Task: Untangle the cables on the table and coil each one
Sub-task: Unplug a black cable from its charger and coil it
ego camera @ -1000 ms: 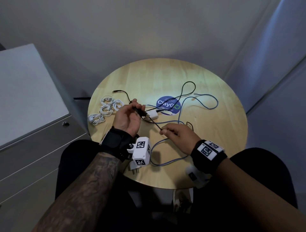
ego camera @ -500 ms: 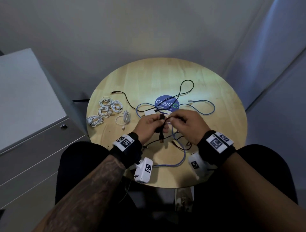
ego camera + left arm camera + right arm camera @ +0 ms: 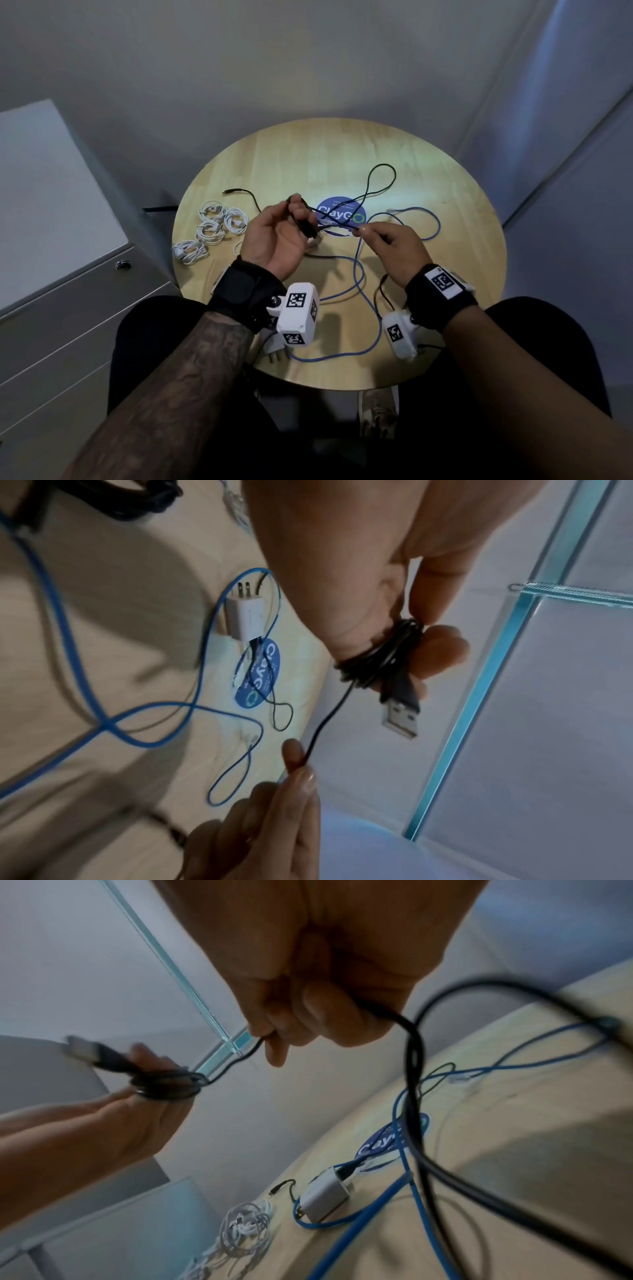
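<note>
Already partly wound, the black cable (image 3: 373, 186) is thin and matte, with a few tight turns looped around the fingers (image 3: 441, 650) of the left hand (image 3: 274, 236) and a silver-tipped USB plug (image 3: 400, 712) sticking out from the bundle; its remaining length sags in a loop across the round wooden table (image 3: 445, 192) and over a blue round sticker (image 3: 340, 214). One blue cable (image 3: 363, 301) sprawls loose across the tabletop, running past one white wall charger (image 3: 245, 620). Four white cables (image 3: 212, 229) lie coiled in small bundles near the table's left edge. Both hands are raised above the table: the left curls closed around the black coil, while the right hand (image 3: 394, 250) pinches the same cable's free strand narrowly between thumb and fingertips (image 3: 294, 756), the short run between the hands pulled nearly straight.
</note>
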Available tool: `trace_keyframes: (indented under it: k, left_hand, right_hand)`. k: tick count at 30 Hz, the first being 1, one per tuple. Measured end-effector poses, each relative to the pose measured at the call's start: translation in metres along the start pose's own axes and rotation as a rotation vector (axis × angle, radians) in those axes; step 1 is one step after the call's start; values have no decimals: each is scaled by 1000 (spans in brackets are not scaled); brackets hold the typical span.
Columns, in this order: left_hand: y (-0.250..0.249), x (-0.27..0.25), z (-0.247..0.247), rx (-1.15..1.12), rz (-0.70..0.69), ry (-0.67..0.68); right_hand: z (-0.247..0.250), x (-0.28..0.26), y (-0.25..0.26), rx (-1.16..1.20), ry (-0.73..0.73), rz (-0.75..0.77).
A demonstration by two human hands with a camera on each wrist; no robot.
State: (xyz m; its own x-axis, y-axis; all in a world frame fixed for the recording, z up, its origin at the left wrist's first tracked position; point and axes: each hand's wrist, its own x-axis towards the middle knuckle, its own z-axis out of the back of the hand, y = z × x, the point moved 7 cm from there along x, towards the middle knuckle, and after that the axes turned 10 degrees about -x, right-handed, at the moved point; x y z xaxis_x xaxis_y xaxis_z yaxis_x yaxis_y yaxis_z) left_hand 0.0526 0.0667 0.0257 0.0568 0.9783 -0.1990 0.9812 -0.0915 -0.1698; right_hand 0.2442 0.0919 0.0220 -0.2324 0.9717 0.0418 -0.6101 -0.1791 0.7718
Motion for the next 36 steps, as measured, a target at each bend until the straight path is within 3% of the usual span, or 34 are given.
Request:
trace_keyframes:
  k: [8,11,14,17,19,22,25,30,33,36]
  left_hand:
    - [-12,30,13,257,-277,-185]
    - [-9,25,21,493,-378,-216]
    - [5,13,14,973,-419,-76]
    - [29,1,8,1396,-257,152]
    - [38,-7,7,1537,-145,214]
    - [34,-10,3,1532,-57,182]
    - [22,-6,4,1489,-72,140]
    - [11,-5,15,1338,-108,53]
    - [2,-5,22,1190,-120,7]
    - [-9,-3,27,1145,-154,-24]
  right_hand:
    - [-21,-16,37,-456,183,271]
    - [-21,-23,45,-512,198,337]
    - [-9,-27,49,-468,116,386]
    - [4,-26,54,-434,9,445]
    - [8,-23,55,-448,-35,463]
    - [3,-18,51,-404,-50,444]
    - [-7,-12,39,-378,16,320]
    - [-14,-9,28,-228,44,290]
    - [-4,-4,1,-63,-22,88]
    - [-2,-2,-13,87,1,-60]
